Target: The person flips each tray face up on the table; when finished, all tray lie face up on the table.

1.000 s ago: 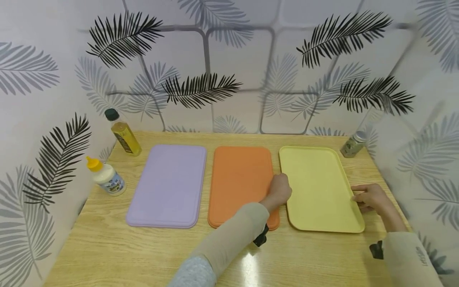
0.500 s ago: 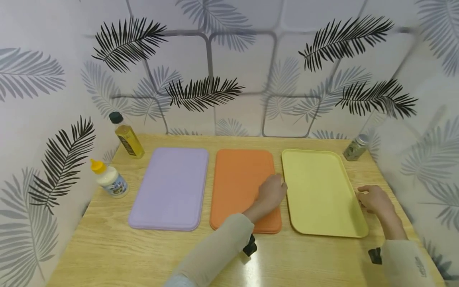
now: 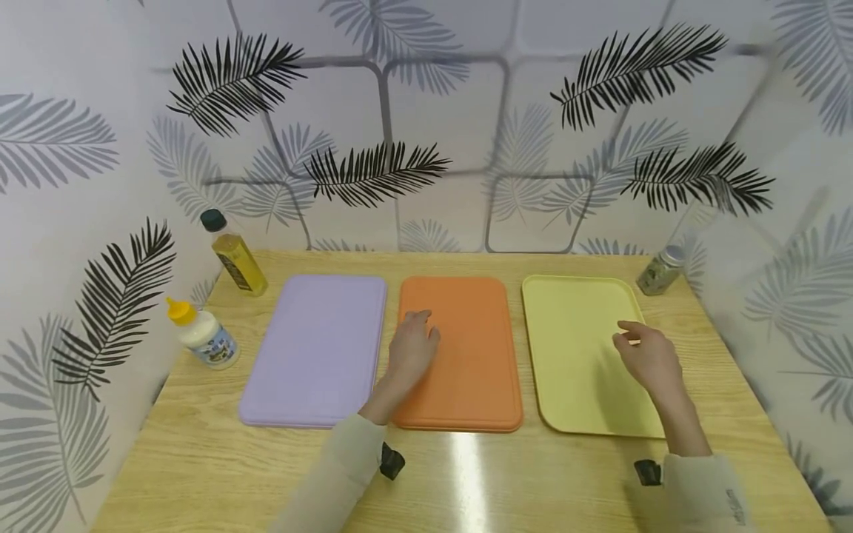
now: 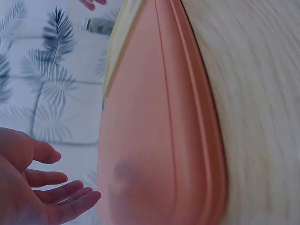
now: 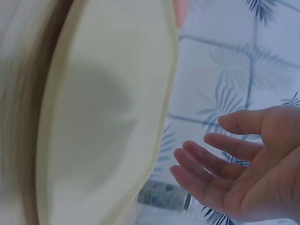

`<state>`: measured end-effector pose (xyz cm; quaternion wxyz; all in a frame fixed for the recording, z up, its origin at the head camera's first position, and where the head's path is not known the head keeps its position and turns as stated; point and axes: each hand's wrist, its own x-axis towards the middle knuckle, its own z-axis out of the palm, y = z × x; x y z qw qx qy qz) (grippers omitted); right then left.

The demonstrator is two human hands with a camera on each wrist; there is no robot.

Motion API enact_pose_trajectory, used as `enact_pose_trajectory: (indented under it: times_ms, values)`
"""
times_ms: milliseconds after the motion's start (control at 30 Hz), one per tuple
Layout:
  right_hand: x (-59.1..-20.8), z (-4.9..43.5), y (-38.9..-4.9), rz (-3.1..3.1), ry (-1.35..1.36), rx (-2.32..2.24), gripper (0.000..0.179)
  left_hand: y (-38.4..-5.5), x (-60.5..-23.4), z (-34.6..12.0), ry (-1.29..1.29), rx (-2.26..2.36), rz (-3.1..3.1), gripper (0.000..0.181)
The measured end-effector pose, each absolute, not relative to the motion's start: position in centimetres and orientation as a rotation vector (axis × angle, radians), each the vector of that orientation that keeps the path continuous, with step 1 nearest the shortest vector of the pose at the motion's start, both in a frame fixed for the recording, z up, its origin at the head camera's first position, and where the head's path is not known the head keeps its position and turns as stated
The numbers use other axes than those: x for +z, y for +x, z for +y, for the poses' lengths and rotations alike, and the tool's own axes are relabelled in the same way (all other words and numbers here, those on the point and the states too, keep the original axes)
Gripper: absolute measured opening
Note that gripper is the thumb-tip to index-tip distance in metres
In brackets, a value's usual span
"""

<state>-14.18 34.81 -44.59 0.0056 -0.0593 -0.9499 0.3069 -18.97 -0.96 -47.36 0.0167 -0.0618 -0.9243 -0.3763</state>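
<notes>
My left hand (image 3: pixel 412 346) hovers over the left part of the orange board (image 3: pixel 466 348), fingers relaxed and holding nothing. In the left wrist view its fingers (image 4: pixel 70 199) are spread loosely above that board. Over the right side of the yellow tray (image 3: pixel 573 355) floats my right hand (image 3: pixel 649 359), loosely bent and bare of any object. The right wrist view shows this hand (image 5: pixel 243 164) palm in sight, apart from the tray, whose surface carries its shadow. To the left of the orange board lies a purple board (image 3: pixel 316 348).
At the table's back left stands a bottle of yellow oil (image 3: pixel 238 259) with a dark cap. Nearer is a white squeeze bottle (image 3: pixel 208 339) with a yellow tip. A small jar (image 3: pixel 661 271) stands at the back right. Patterned walls border the wooden table (image 3: pixel 506 474).
My left hand has left the gap between orange board and yellow tray and moved left over the orange board. My right hand has let go of the tray's right edge and come above the tray.
</notes>
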Motion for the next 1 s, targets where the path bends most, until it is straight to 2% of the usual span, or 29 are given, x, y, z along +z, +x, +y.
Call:
enact_pose_trajectory:
  times_ms: [333, 733, 1000]
  values:
    - [-45.3, 28.5, -15.1, -2.919, 0.011, 1.194, 0.045, -17.9, -49.1, -5.6, -0.154, -1.165, -2.847, 0.042]
    - [-47.3, 22.7, -16.8, -2.935, 0.182, 1.277, 0.044, -17.7, -49.9, -5.9, -0.16, -1.145, -2.951, 0.05]
    - [-47.8, 20.5, -17.3, -3.078, 0.185, 1.134, 0.047, -17.8, -49.7, -5.6, -0.227, -1.104, -2.99, 0.052]
